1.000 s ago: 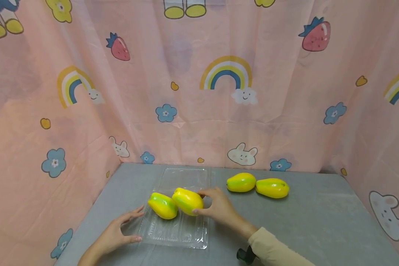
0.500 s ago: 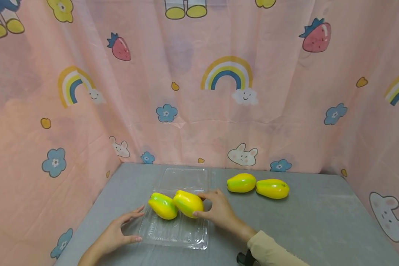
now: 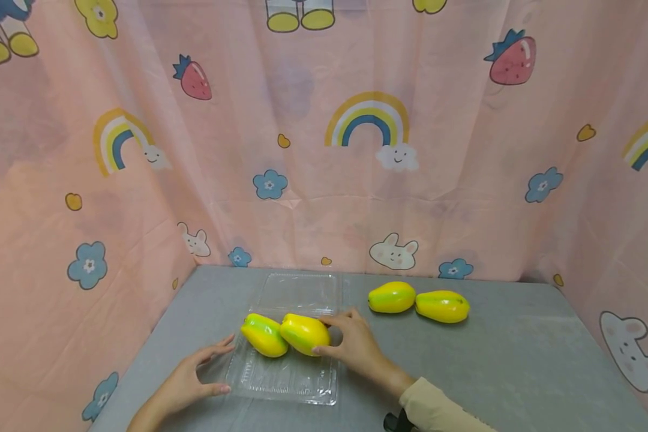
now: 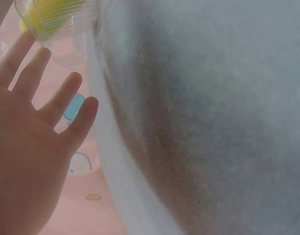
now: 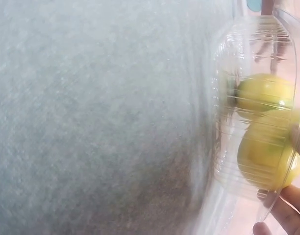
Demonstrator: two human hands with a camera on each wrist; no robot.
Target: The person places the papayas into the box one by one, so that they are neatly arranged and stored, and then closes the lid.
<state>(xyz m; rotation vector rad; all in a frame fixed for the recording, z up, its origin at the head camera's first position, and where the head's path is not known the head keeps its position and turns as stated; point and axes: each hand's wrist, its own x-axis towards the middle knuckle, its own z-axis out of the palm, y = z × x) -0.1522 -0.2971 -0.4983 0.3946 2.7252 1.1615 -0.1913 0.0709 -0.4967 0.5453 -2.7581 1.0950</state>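
Observation:
Two yellow-green papayas are at the clear plastic clamshell box (image 3: 281, 384), whose lid lies folded open toward the back. The left papaya (image 3: 260, 337) rests in the box at a slant. Against its right side is the second papaya (image 3: 302, 334), which my right hand (image 3: 359, 345) grips from the right between thumb and fingers. Through the ribbed wall in the right wrist view, both papayas show side by side, the held papaya (image 5: 262, 154) nearer. My left hand (image 3: 186, 378) is spread beside the box's left edge, its fingertips right at the rim and no fruit in it.
Two more yellow papayas, one (image 3: 392, 297) and another (image 3: 443, 306), lie end to end at the back right of the grey table (image 3: 507, 372). A pink patterned curtain (image 3: 324, 210) encloses the table at the back and sides.
The papaya in my right hand has come slightly lower and nearer to me, and the hand has moved with it. My left hand has stayed in place.

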